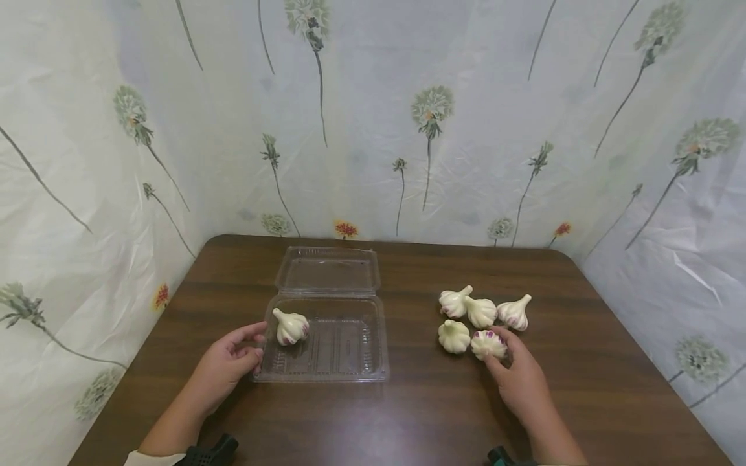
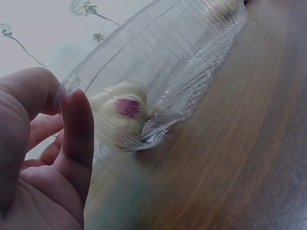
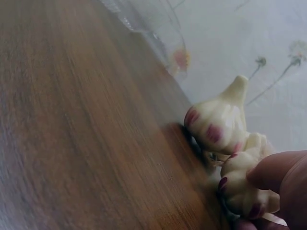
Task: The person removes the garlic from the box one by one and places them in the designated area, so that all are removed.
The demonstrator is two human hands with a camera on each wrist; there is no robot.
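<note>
A clear plastic clamshell container (image 1: 344, 374) lies open on the table, its lid (image 1: 327, 275) folded back. One garlic bulb (image 1: 291, 327) sits in the left part of its base; through the wall, the left wrist view shows this bulb's purple patch (image 2: 128, 107). My left hand (image 1: 230, 359) pinches the container's left rim between thumb and finger. To the right, my right hand (image 1: 521, 375) holds a purple-spotted garlic bulb (image 1: 487, 345) between thumb and fingers, low at the table. In the right wrist view the thumb presses on this bulb (image 3: 240, 184); the other fingers are mostly hidden.
Several more bulbs lie close by the right hand: one garlic bulb (image 1: 454, 336) to its left, another garlic bulb (image 1: 515, 313) behind it. The brown wooden table (image 1: 419, 414) runs back to a wall covering (image 1: 361, 129) printed with dandelions. Bare tabletop separates the container from the bulbs.
</note>
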